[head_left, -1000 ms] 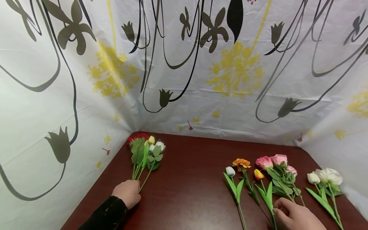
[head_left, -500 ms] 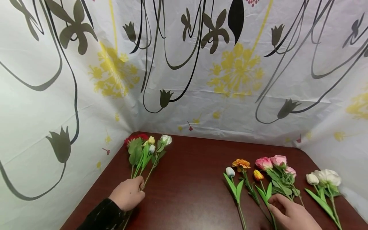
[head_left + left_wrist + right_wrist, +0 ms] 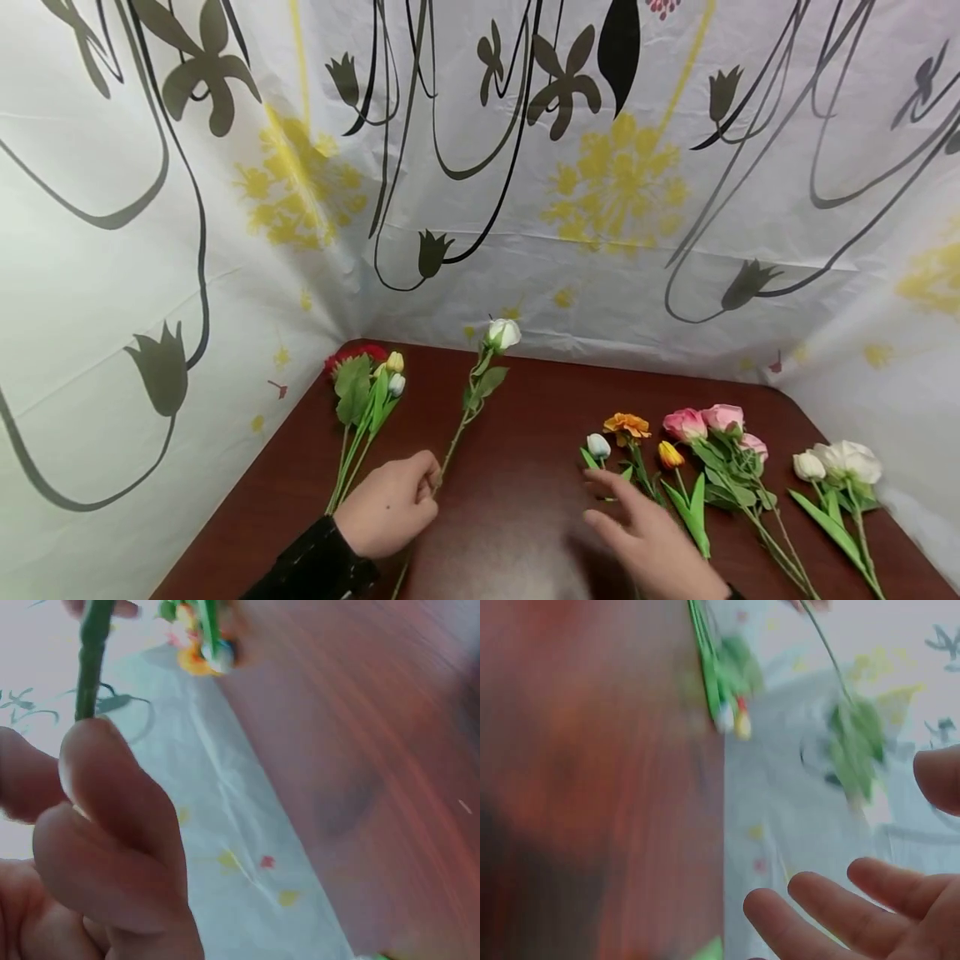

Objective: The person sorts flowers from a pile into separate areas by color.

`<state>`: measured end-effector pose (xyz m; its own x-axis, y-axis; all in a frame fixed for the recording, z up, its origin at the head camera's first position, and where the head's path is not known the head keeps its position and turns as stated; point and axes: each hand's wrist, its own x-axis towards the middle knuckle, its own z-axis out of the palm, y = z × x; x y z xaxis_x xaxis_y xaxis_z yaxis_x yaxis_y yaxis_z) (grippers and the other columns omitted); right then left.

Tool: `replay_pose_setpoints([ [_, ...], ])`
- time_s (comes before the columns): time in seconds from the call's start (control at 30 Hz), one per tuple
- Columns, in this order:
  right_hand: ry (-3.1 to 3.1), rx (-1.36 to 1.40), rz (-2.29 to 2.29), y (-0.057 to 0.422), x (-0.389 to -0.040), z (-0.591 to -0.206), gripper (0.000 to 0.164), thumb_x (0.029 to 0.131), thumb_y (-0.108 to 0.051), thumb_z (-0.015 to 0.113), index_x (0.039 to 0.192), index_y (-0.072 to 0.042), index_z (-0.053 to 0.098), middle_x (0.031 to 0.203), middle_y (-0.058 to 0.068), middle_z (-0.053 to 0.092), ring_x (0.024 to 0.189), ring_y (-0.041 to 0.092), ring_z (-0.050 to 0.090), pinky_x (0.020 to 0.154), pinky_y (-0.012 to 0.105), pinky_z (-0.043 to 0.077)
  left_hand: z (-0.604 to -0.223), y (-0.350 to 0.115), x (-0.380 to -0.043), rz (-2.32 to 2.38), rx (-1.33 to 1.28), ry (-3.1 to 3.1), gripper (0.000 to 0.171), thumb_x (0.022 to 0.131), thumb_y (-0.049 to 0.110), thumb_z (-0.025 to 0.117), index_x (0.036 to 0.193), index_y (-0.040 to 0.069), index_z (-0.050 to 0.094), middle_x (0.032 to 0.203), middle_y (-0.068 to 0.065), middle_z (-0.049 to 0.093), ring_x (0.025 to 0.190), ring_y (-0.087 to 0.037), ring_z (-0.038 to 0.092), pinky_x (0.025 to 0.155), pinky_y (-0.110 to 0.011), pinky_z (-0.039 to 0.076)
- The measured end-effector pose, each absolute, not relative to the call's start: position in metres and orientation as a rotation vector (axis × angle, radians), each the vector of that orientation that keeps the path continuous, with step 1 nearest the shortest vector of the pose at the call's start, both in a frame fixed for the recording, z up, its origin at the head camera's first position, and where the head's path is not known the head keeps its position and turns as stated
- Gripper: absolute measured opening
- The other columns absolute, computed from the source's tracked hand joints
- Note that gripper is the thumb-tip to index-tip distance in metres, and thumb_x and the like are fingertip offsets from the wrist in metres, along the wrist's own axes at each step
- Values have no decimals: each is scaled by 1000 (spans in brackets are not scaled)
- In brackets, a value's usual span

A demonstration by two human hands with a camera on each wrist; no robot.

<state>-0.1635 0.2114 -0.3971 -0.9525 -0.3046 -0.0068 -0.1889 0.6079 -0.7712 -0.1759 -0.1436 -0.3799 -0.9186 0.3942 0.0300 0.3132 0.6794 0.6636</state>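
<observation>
My left hand [image 3: 392, 504] pinches the green stem of a white rose [image 3: 504, 333], raised and tilted over the middle of the table. In the left wrist view that stem [image 3: 94, 652] comes up from between finger and thumb. My right hand [image 3: 648, 533] holds nothing; its fingers are spread and point toward the left hand. It overlaps the leaves of a white tulip [image 3: 598, 446] in the head view. The right wrist view shows its loose fingers [image 3: 840, 907] apart from the blurred rose leaves [image 3: 855, 742].
Red flowers [image 3: 363, 352], a yellow tulip [image 3: 395, 362] and a pale tulip [image 3: 397, 384] lie at the left. To the right lie an orange flower [image 3: 627, 426], an orange-yellow tulip [image 3: 670, 454], pink roses [image 3: 723, 418] and white flowers [image 3: 847, 462]. A patterned white sheet [image 3: 480, 200] surrounds the table [image 3: 517, 433].
My left hand has drawn the white rose out of the left group and carried it right and up. My right hand has left the orange-yellow tulip's stem and moved left, its fingers spreading.
</observation>
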Motion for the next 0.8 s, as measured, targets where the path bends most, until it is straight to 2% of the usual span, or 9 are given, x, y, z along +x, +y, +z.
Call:
replay_pose_setpoints([
  [0.2, 2506, -546, -1465, 156, -160, -400, 54, 103, -39, 60, 149, -15, 45, 142, 13, 55, 120, 29, 61, 91, 43, 51, -374, -117, -171, 1210, 659, 2665, 20, 89, 5, 55, 101, 19, 59, 75, 7, 55, 62, -8, 47, 61, -28, 39],
  [0.37, 2309, -568, -1728, 126, -158, -399, 49, 106, -28, 56, 148, -6, 42, 131, 13, 61, 106, 24, 66, 79, 37, 55, -375, -98, -171, 1337, 653, 2560, 17, 92, 7, 56, 101, 20, 60, 73, 5, 54, 60, -10, 46, 59, -28, 37],
  [0.53, 2216, -449, -1878, 115, -154, -395, 40, 106, -25, 56, 138, -2, 49, 115, 12, 65, 91, 22, 67, 67, 36, 56, -379, -85, -165, 1450, 611, 2469, 14, 96, 9, 55, 101, 21, 60, 71, 3, 54, 57, -12, 46, 56, -28, 36],
  [0.63, 2209, -396, -1932, 114, -152, -393, 38, 105, -27, 57, 131, 0, 52, 107, 12, 64, 86, 25, 67, 64, 37, 56, -381, -80, -161, 1501, 585, 2419, 14, 96, 10, 55, 102, 21, 61, 73, 2, 57, 59, -13, 49, 57, -29, 38],
  [0.8, 2215, -349, -1972, 116, -152, -395, 32, 104, -26, 59, 121, 1, 55, 104, 12, 62, 75, 24, 62, 63, 36, 55, -385, -70, -155, 1516, 570, 2442, 15, 93, 9, 59, 99, 22, 63, 75, 4, 60, 64, -10, 52, 60, -28, 40],
])
